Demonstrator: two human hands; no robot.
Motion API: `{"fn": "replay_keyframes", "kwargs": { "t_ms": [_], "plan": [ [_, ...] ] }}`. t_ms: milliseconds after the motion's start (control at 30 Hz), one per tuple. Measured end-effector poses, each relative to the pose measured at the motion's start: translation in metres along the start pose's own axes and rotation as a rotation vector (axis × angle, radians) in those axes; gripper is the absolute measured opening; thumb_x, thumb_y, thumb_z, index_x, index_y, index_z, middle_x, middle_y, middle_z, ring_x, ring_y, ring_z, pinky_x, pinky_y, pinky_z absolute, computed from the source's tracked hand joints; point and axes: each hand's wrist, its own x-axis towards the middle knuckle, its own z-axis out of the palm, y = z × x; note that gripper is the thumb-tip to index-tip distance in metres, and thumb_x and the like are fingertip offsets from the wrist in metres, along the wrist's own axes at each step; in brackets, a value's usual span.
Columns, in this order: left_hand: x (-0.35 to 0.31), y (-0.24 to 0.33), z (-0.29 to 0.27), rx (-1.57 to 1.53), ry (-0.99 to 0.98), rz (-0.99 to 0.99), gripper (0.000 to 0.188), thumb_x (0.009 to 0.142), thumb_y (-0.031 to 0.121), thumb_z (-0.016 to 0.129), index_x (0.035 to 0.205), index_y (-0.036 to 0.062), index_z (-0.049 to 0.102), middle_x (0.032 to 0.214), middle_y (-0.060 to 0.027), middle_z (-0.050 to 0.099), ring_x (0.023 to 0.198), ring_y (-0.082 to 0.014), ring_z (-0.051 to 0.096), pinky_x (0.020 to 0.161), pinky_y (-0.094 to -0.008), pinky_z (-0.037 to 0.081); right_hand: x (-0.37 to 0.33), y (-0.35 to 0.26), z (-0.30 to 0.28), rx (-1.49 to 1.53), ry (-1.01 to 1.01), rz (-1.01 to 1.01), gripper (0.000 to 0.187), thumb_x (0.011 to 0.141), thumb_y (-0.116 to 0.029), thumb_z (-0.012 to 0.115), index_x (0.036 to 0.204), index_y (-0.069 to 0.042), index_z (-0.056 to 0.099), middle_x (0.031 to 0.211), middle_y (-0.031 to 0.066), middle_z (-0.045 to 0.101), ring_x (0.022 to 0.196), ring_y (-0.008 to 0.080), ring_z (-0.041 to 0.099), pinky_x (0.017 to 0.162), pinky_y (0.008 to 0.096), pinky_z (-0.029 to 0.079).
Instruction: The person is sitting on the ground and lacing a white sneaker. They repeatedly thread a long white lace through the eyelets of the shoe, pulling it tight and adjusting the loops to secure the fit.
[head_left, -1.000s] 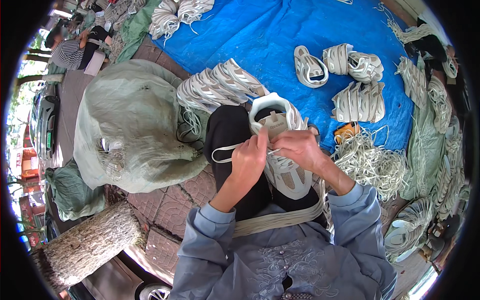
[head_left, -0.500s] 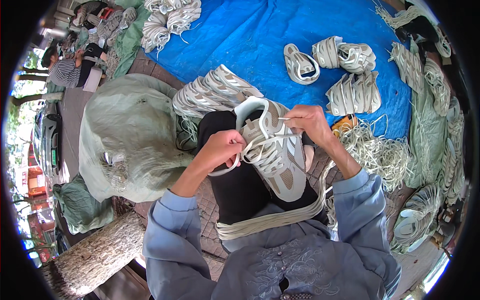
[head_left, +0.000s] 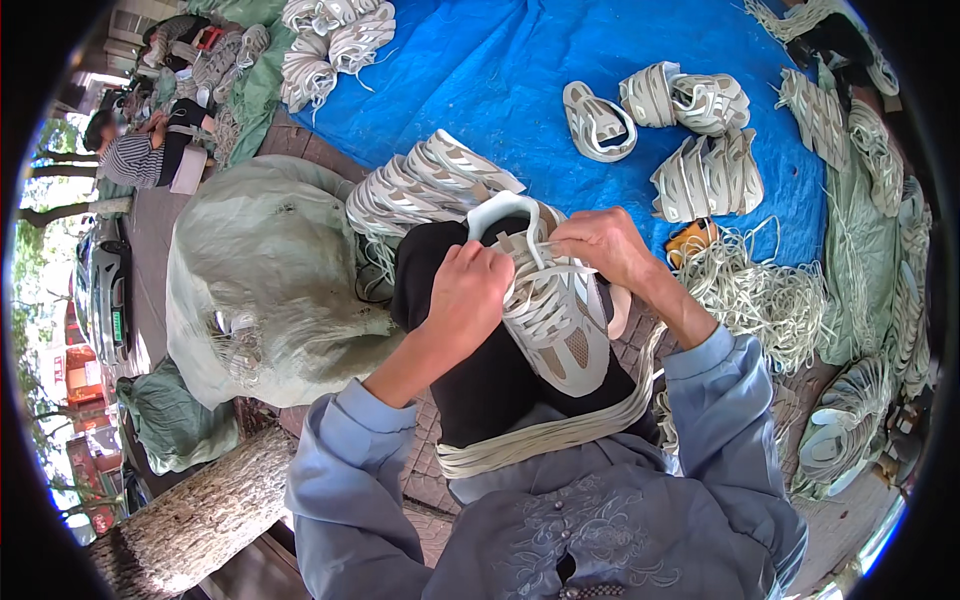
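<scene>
A beige and white sneaker point(head_left: 574, 362) rests across my black-trousered legs, its toe toward me and pale lace point(head_left: 543, 318) threaded through its front. My left hand point(head_left: 470, 300) is closed at the left side of the shoe's upper, gripping the lace; its fingertips are mostly hidden behind the back of the hand. On the other side, my right hand point(head_left: 603, 243) pinches the lace near the top eyelets, above the tongue. A bundle of cream laces point(head_left: 545, 447) lies across my lap.
Stacked sneakers point(head_left: 425, 185) stand beyond my knees, with more shoes point(head_left: 705, 105) on a blue tarp point(head_left: 480, 80). Loose laces point(head_left: 750, 300) are heaped at right. A big pale sack point(head_left: 270, 280) and a log point(head_left: 200, 510) lie left. A person in stripes point(head_left: 135, 158) sits far left.
My left hand has moved up and inward to the shoe's side, its back turned upward. The right hand has shifted slightly left over the upper eyelets.
</scene>
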Motion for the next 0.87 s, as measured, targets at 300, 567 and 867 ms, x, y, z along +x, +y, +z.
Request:
{"fn": "replay_keyframes", "kwargs": {
  "t_ms": [300,567,867],
  "plan": [
    [0.029,0.001,0.014,-0.193,-0.068,-0.294,0.008,0.072,0.008,0.053,0.076,0.006,0.06,0.069,-0.0126,0.059,0.07,-0.0299,0.057,0.064,-0.0396,0.045,0.001,0.001,0.003,-0.418,0.012,-0.181,0.01,0.063,-0.01,0.06,0.059,-0.008,0.051,0.058,0.0041,0.051,0.055,0.021,0.055,0.047,0.0332,0.044],
    [0.03,0.004,0.022,-0.358,-0.06,-0.401,0.01,0.072,0.009,0.055,0.078,0.0066,0.062,0.07,-0.0123,0.06,0.063,-0.0292,0.058,0.058,-0.035,0.046,0.015,-0.005,-0.004,-0.606,-0.205,-0.348,0.006,0.059,-0.011,0.056,0.056,-0.007,0.052,0.058,0.0061,0.052,0.054,0.022,0.056,0.047,0.0339,0.046],
    [0.03,0.009,0.02,-0.46,-0.123,-0.528,0.011,0.072,0.014,0.054,0.074,0.0081,0.063,0.071,-0.0129,0.061,0.067,-0.031,0.058,0.06,-0.0392,0.046,0.027,-0.006,-0.007,-0.568,-0.359,-0.182,0.006,0.058,-0.011,0.056,0.056,-0.005,0.057,0.062,0.0091,0.059,0.059,0.0272,0.06,0.05,0.0384,0.047]
  ]
}}
